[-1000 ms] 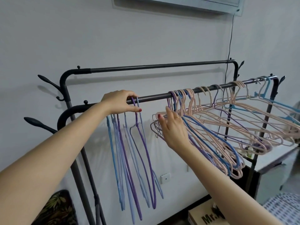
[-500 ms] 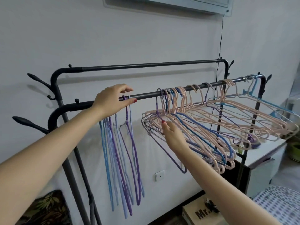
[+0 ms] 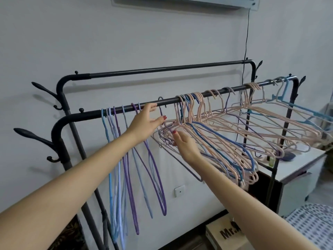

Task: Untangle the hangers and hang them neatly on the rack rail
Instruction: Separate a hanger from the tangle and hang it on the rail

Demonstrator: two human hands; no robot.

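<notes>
A person's left hand (image 3: 144, 123), fingers extended, reaches along the near rack rail (image 3: 167, 102) toward a lone purple hook; the right hand (image 3: 185, 145) pinches the tangled hangers (image 3: 225, 130) at right. Sorted hangers (image 3: 126, 159) hang left. Next, likely freeing one.

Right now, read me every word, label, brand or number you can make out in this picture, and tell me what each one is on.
"Mr." in black letters on the side of the tan box on the floor under the rack; the right arm hides whatever follows.
Nothing else can be read: the air conditioner at the top, the white wall socket and the hangers show no legible text.
</notes>
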